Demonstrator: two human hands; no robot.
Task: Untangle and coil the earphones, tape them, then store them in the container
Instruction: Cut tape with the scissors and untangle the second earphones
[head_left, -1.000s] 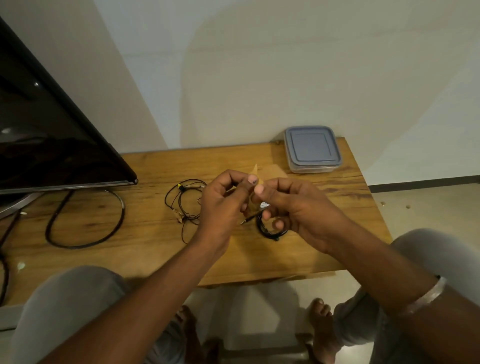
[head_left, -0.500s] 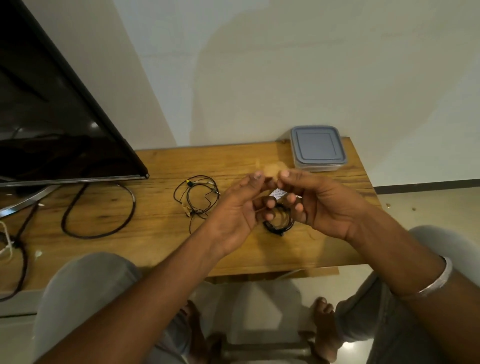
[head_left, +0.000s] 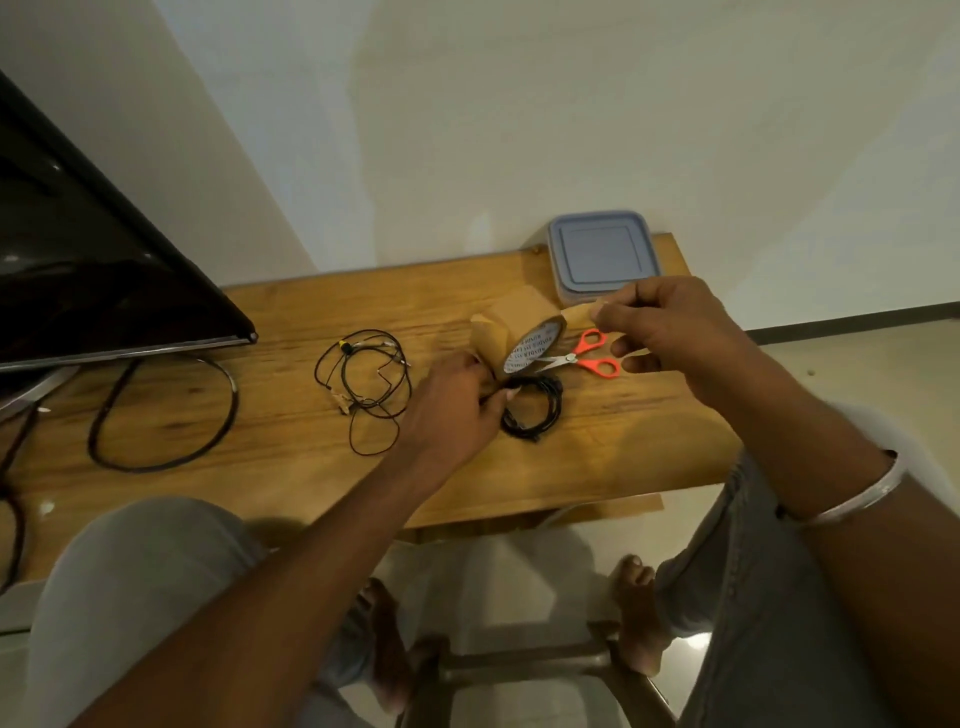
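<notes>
The tape roll (head_left: 511, 322) is gripped by the left hand (head_left: 454, 410) so its free end (head_left: 577, 313), pinched by the right hand (head_left: 670, 332), can be stretched rightward.

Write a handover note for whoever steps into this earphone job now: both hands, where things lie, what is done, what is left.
Left hand grips the brown tape roll at its lower edge; right hand pinches the tape end, pulled out from the roll.
Coiled black earphones lie on the table by the left hand; a tangled set lies further left. Orange-handled scissors lie beside the roll. Lidded container at the far corner.
Done: one set coiled. Left: cut tape, bind coil, open container, store.
</notes>
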